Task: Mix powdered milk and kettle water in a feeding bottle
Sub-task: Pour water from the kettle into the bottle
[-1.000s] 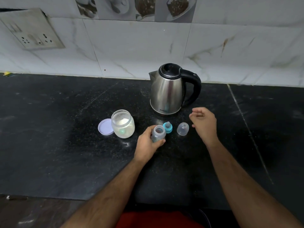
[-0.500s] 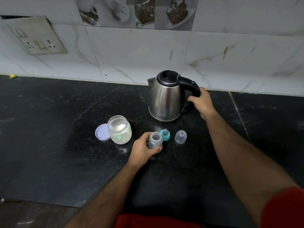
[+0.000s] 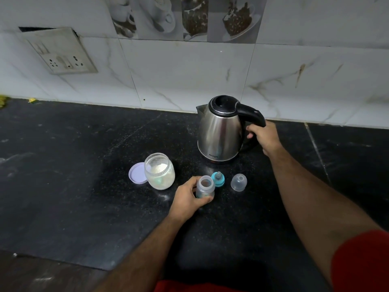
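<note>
Change: right hand [image 3: 264,137] now wraps the kettle [image 3: 220,131] handle fully.
Left hand [image 3: 189,199]: grips the feeding bottle [image 3: 205,187].
Bottle: near centre of the counter [image 3: 73,175], upright, mouth up.
Kettle: far right, spout pointing left.

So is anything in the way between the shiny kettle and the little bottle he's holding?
Nothing visible blocks it. The steel kettle, gripped at its black handle by the right hand, has bare black counter toward the open clear bottle in the left hand. The teal teat ring stands just beside the bottle.
</note>
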`<action>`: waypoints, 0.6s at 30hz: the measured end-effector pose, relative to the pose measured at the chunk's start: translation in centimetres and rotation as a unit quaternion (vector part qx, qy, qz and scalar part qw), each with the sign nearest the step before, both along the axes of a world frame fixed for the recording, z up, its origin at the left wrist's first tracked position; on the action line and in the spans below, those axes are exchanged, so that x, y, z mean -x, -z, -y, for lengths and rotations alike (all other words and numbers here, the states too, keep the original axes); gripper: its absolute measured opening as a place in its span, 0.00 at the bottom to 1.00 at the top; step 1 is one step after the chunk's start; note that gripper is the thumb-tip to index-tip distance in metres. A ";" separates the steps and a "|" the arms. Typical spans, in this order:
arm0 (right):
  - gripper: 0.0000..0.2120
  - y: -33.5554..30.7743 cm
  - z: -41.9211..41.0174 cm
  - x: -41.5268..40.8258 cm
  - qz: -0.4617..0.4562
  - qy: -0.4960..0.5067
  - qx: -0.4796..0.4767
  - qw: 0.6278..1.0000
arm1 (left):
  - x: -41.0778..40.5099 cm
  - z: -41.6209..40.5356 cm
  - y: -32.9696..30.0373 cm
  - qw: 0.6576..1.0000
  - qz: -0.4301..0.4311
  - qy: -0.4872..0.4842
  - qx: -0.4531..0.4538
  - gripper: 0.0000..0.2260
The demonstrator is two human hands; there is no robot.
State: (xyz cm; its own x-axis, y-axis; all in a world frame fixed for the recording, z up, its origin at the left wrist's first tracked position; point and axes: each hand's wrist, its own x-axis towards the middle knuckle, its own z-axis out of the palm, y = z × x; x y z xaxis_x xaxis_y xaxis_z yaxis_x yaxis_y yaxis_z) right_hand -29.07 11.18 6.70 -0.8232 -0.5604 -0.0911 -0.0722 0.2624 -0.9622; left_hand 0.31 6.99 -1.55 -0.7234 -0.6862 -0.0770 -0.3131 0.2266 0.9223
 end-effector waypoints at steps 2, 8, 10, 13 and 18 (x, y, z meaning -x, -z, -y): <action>0.07 0.1 0.1 -0.2 0.011 0.014 0.009 1.000 | 0.0 0.0 0.0 1.000 0.004 0.003 0.002 0.23; 0.08 -1.0 1.0 -1.4 0.032 0.082 0.050 0.995 | 0.0 0.1 0.0 1.000 0.009 0.005 0.001 0.23; 0.08 -1.6 1.0 -1.6 0.027 0.096 0.059 0.993 | 0.0 0.1 0.0 1.000 0.011 0.004 0.000 0.23; 0.08 -2.9 0.6 -1.9 0.015 0.113 0.075 0.991 | -0.1 0.1 0.0 1.000 0.013 0.005 0.002 0.23; 0.05 -6.8 -0.3 -2.2 -0.034 0.131 0.112 0.984 | -0.2 0.0 -0.3 1.000 0.016 0.007 -0.001 0.23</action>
State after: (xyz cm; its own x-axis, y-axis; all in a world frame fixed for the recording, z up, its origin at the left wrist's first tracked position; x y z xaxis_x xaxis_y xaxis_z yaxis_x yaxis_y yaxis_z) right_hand -26.84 11.46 13.46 -0.9421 -0.3276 0.0711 -0.0964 0.0615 -0.9934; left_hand 0.47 7.03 -1.24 -0.7296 -0.6761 -0.1026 -0.3402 0.2288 0.9121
